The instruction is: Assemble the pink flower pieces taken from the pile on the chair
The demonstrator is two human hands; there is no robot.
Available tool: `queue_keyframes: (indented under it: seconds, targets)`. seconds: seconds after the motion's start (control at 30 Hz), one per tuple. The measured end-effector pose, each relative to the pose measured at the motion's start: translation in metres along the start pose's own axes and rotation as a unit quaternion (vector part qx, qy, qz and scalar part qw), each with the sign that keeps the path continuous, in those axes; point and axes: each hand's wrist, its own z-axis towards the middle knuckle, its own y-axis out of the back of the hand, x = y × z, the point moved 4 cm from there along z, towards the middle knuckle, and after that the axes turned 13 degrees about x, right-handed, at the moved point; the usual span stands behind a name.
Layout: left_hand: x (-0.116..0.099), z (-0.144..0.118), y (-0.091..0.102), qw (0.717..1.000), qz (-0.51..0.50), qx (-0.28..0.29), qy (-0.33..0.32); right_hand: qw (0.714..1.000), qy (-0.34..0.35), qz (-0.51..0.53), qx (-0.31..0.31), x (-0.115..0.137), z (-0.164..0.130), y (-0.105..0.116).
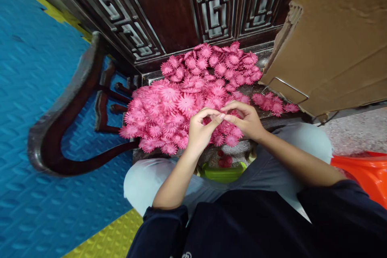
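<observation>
A large heap of pink artificial flower heads (193,88) covers the dark wooden seat (266,113) in front of me. My left hand (201,129) and my right hand (244,120) meet over the near edge of the heap, fingertips pinched together on a small pink flower piece (223,116). The piece is mostly hidden by my fingers. Both hands hover just above the flowers at the front of the pile.
A dark carved wooden chair arm (69,100) curves at left over blue foam mats (33,88). A cardboard box (335,36) stands at right. A green container with red pieces (223,169) sits between my knees. An orange bag (365,173) lies at right.
</observation>
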Motion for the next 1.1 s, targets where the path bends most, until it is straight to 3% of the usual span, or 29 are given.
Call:
queue_keyframes:
  seconds: [0.27, 0.6, 0.9, 1.1]
  targets:
    - [0.003, 0.001, 0.0, 0.996, -0.085, 0.021, 0.031, 0.999, -0.03, 0.037, -0.022, -0.005, 0.001, 0.006]
    - [-0.006, -0.001, 0.002, 0.994, 0.11, -0.02, -0.02, 0.99, -0.082, 0.103, -0.05, -0.014, 0.002, 0.006]
    - [-0.006, -0.007, 0.0, 0.983, 0.141, -0.098, -0.069, 0.985, -0.097, 0.139, 0.022, -0.006, 0.006, -0.003]
    - [-0.01, -0.006, -0.003, 0.962, 0.235, -0.094, -0.101, 0.979, -0.108, 0.163, 0.05, -0.009, 0.006, -0.004]
